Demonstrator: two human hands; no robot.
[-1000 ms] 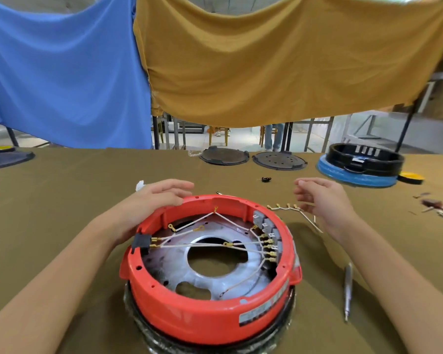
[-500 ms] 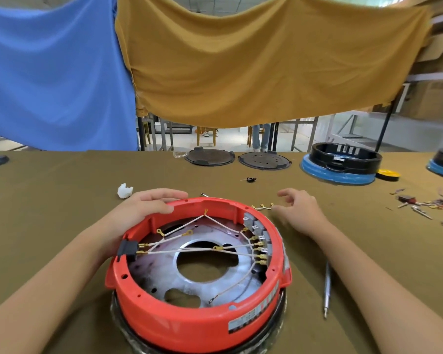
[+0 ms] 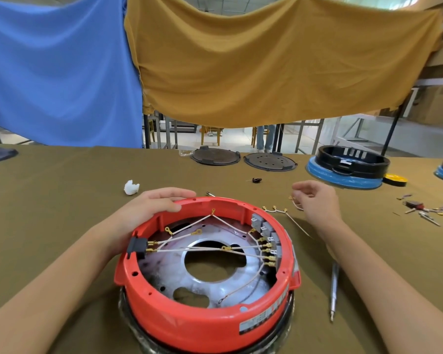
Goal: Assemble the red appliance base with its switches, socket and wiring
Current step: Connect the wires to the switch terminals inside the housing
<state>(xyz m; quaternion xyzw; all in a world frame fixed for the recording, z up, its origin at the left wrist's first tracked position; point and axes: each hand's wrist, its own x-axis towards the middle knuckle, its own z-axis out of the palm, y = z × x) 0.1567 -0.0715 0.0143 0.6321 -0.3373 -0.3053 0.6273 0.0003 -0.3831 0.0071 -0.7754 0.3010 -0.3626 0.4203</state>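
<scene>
— Cut off at the bottom edge: near wall of the round red plastic appliance base [image 3: 205,325]. Label print too blurred to read.

— Hidden behind curled fingers of the right hand [image 3: 317,200]: the thin white wire's [image 3: 296,205] end. Small parts at the right edge, too tiny to name.

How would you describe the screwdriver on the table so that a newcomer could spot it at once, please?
Start at the red appliance base in the middle of the olive-covered table. Just to its right, beside the right forearm, lies the screwdriver, a slim silvery rod pointing towards the viewer. Unlike the small loose wires further back, it is long, straight and all metal-coloured.
</scene>
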